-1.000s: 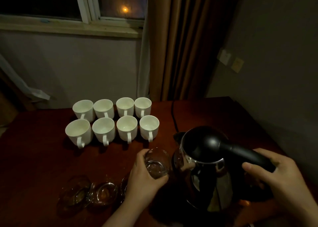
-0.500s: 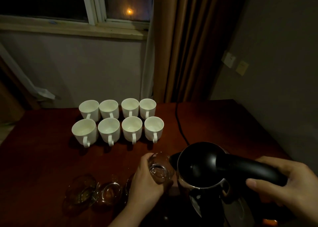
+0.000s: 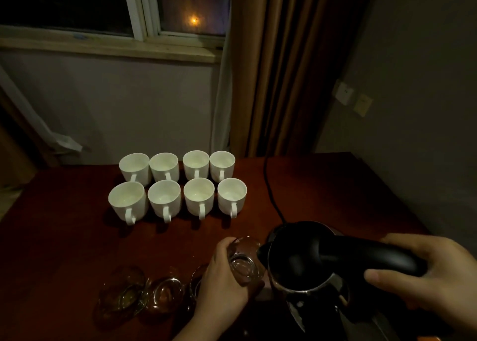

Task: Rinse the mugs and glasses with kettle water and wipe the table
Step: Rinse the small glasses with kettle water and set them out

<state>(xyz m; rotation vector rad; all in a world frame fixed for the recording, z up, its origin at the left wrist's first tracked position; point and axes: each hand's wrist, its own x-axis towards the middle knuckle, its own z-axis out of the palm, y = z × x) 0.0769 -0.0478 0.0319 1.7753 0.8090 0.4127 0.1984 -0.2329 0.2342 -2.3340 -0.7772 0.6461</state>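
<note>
— Over the worktop's (image 3: 322,185) near edge, where's your glass (image 3: 242,260)?
— Your left hand (image 3: 222,281) grips it, tilted, touching the kettle (image 3: 302,260) spout.
— And your right hand (image 3: 436,276)?
— Fingers wrapped round the kettle handle. Water's perhaps flowing; too dim. Eight white mugs (image 3: 178,185) stand behind.

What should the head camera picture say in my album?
Left hand holds a glass at the spout of the kettle gripped by the right hand.

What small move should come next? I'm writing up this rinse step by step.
Probably tip the kettle a bit further by its handle. The right hand grips the handle, its spout sits at the rim of the glass held by the left hand, and no stream is visible.
</note>
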